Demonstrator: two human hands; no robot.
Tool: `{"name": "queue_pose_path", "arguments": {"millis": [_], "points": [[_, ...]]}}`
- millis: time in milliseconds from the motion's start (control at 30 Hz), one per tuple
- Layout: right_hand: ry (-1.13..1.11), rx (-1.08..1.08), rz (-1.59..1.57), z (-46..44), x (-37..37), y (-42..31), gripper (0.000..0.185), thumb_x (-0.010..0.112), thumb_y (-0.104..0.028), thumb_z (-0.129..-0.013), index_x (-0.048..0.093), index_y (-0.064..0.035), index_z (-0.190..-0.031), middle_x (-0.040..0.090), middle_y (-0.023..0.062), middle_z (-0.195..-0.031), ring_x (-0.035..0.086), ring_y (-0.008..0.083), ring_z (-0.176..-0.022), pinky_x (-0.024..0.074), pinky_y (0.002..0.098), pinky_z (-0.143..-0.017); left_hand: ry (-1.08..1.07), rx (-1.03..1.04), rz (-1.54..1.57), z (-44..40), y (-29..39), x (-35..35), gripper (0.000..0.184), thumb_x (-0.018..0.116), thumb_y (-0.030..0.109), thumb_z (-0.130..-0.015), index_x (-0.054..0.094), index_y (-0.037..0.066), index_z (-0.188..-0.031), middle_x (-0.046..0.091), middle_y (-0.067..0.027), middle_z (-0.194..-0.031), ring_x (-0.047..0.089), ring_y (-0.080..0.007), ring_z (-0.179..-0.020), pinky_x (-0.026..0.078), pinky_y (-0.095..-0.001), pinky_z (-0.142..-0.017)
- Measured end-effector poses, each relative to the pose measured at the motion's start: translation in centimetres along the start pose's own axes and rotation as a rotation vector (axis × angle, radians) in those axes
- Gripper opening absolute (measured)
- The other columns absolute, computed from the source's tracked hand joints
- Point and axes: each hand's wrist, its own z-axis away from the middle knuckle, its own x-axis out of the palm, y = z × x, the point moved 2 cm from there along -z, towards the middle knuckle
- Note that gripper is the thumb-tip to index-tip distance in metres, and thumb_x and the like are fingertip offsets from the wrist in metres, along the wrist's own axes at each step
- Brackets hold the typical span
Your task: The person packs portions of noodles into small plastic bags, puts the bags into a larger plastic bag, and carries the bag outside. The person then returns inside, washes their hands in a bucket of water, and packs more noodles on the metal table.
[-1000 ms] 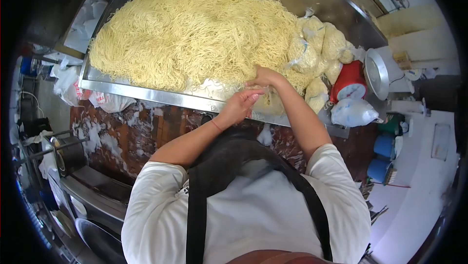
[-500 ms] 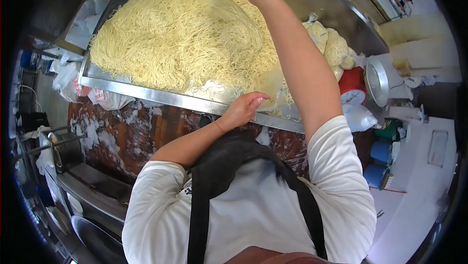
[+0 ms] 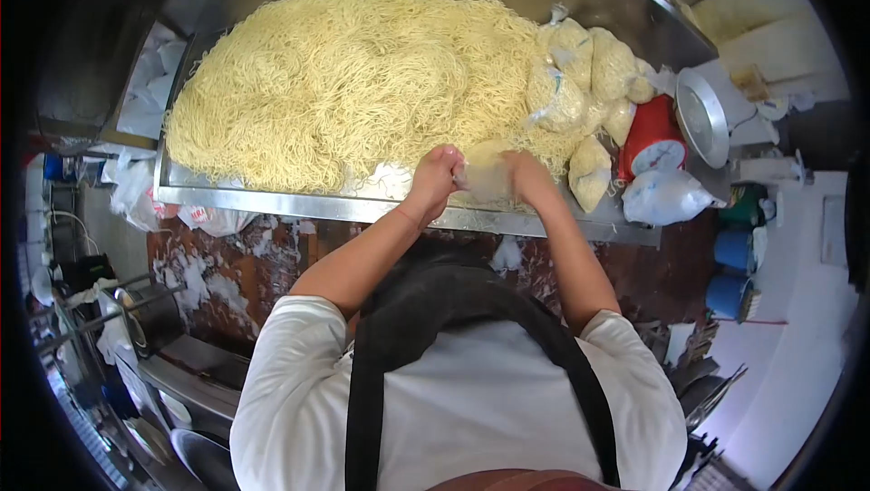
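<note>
A large heap of yellow noodles (image 3: 335, 83) lies in a metal tray (image 3: 299, 205). At the tray's near edge, my left hand (image 3: 436, 184) is closed on one side of a clear plastic bag (image 3: 489, 175). Opposite it, my right hand (image 3: 530, 178) grips the other side, its fingers slightly blurred. The bag is stretched between both hands, in front of the heap. Whether anything is inside the bag is too blurred to tell. Just right of my right hand sits a filled bag of noodles (image 3: 590, 174).
Several more filled bags (image 3: 613, 65) are piled at the tray's right. Beside them stand a red scale (image 3: 654, 142), its round metal pan (image 3: 702, 117) and a bag of white-blue material (image 3: 666, 197). White plastic bags (image 3: 217, 219) hang below the tray's left edge.
My right hand reached up over the heap with a clear bag, then came back down beside my left hand. The bag is now between both hands at the near edge.
</note>
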Motion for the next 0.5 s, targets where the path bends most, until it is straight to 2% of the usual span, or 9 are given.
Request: {"name": "queue_pose_path", "arguments": {"millis": [33, 100, 133, 167, 267, 333, 400, 467, 500], "points": [[0.044, 0.044, -0.091, -0.4, 0.0, 1.0, 0.033, 0.064, -0.017, -0.085, 0.063, -0.0088, -0.117, 0.063, 0.0234, -0.114, 0.059, 0.0377, -0.109, 0.0483, 0.0453, -0.091, -0.006, 0.004, 0.007, -0.1, 0.3, 0.9, 0.023, 0.050, 0.026, -0.101, 0.053, 0.007, -0.087, 0.050, -0.0010, -0.074, 0.046, -0.0124, -0.062, 0.048, -0.0277, -0.063], [0.371, 0.083, -0.325, -0.4, -0.7, 3.0, 0.021, 0.066, -0.020, -0.086, 0.067, -0.0065, -0.102, 0.067, 0.0233, -0.096, 0.062, 0.0386, -0.098, 0.0489, 0.0452, -0.086, -0.017, 0.112, -0.357, -0.5, 1.1, 1.9, 0.023, 0.056, 0.027, -0.098, 0.053, 0.006, -0.088, 0.051, -0.0016, -0.074, 0.048, -0.0130, -0.063, 0.046, -0.0276, -0.063], [0.434, 0.136, -0.408, -0.1, -2.2, 2.8, 0.021, 0.065, -0.020, -0.087, 0.067, -0.0070, -0.103, 0.066, 0.0238, -0.100, 0.062, 0.0396, -0.098, 0.0495, 0.0453, -0.086, -0.032, 0.174, -0.536, -0.7, 1.4, 2.3, 0.024, 0.059, 0.027, -0.096, 0.053, 0.006, -0.089, 0.052, -0.0018, -0.074, 0.049, -0.0132, -0.064, 0.046, -0.0275, -0.063], [0.497, 0.184, -0.489, 0.5, -3.5, 2.0, 0.021, 0.064, -0.021, -0.088, 0.066, -0.0075, -0.105, 0.066, 0.0243, -0.104, 0.062, 0.0406, -0.098, 0.0500, 0.0454, -0.085, -0.054, 0.314, -0.785, -0.5, 1.9, 2.5, 0.024, 0.063, 0.028, -0.094, 0.053, 0.006, -0.093, 0.047, 0.0018, -0.072, 0.045, -0.0104, -0.063, 0.042, -0.0266, -0.061], [0.754, -0.149, -0.505, 1.9, -4.1, -1.0, 0.020, 0.062, -0.020, -0.092, 0.067, -0.0044, -0.102, 0.064, 0.0265, -0.107, 0.063, 0.0421, -0.096, 0.0519, 0.0413, -0.080, -0.132, 0.443, -1.192, 0.7, 2.9, 2.2, 0.027, 0.069, 0.025, -0.090, 0.054, 0.004, -0.099, 0.048, -0.0014, -0.071, 0.049, -0.0124, -0.067, 0.043, -0.0265, -0.065], [0.777, -0.266, -0.108, 2.7, -1.3, -3.1, 0.019, 0.063, -0.020, -0.091, 0.068, -0.0052, -0.101, 0.064, 0.0255, -0.110, 0.064, 0.0416, -0.096, 0.0518, 0.0411, -0.080, -0.151, 0.387, -1.259, 0.4, 3.5, 1.5, 0.024, 0.069, 0.022, -0.089, 0.057, 0.004, -0.099, 0.051, -0.0055, -0.072, 0.052, -0.0149, -0.063, 0.046, -0.0284, -0.061], [0.610, -0.187, 0.055, 2.6, 0.4, -2.6, 0.018, 0.064, -0.020, -0.090, 0.068, -0.0050, -0.099, 0.065, 0.0238, -0.109, 0.065, 0.0398, -0.095, 0.0519, 0.0410, -0.080, -0.148, 0.250, -1.251, 0.1, 3.9, 1.5, 0.020, 0.065, 0.021, -0.091, 0.059, 0.004, -0.096, 0.052, -0.0063, -0.074, 0.052, -0.0149, -0.060, 0.048, -0.0296, -0.057], [0.273, 0.066, -0.023, 1.6, 0.6, 0.3, 0.019, 0.065, -0.021, -0.089, 0.068, -0.0038, -0.098, 0.068, 0.0212, -0.103, 0.066, 0.0366, -0.092, 0.0520, 0.0410, -0.079, -0.094, 0.186, -1.064, 0.6, 4.3, 3.3, 0.017, 0.061, 0.021, -0.094, 0.060, 0.004, -0.093, 0.054, -0.0049, -0.075, 0.052, -0.0139, -0.058, 0.050, -0.0307, -0.052], [0.301, 0.030, -0.151, 1.4, 0.4, 2.1, 0.018, 0.064, -0.018, -0.088, 0.069, -0.0031, -0.098, 0.069, 0.0204, -0.100, 0.067, 0.0354, -0.090, 0.0523, 0.0403, -0.079, -0.067, 0.160, -0.968, 0.5, 4.3, 4.3, 0.018, 0.059, 0.021, -0.096, 0.060, 0.004, -0.092, 0.054, -0.0042, -0.076, 0.052, -0.0134, -0.057, 0.050, -0.0312, -0.049]]}}
